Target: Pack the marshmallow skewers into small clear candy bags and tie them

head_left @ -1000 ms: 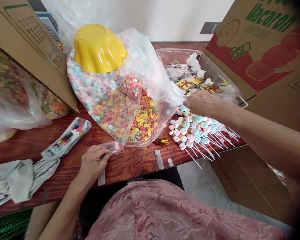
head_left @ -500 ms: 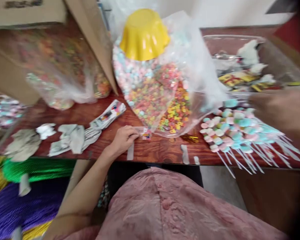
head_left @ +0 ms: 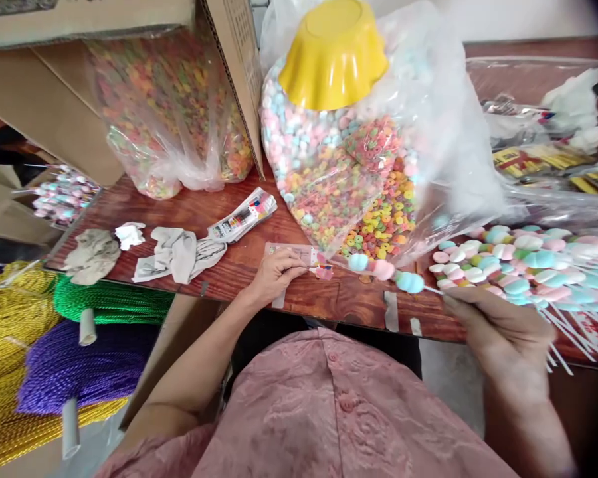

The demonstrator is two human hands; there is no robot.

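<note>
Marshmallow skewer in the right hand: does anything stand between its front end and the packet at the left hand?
Nothing visible: only a strip of bare table shows between the skewer and the packet. The bag of candy rings lies just beyond the skewer's blue front marshmallow; whether they touch, I cannot tell.

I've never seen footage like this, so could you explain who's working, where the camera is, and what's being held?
There's no machine here: these are a person's two bare hands. All the pictures come from one camera worn on the head, looking forward and down. The left hand holds a small clear packet at the wooden table. The right hand holds a white stick threaded with puffy blue and pink candies. More candy sticks lie piled beside it. Farther back, an upside-down yellow bowl rests on a big clear bag of candies; toward the left lie flat packets and pale crumpled cloth.
</note>
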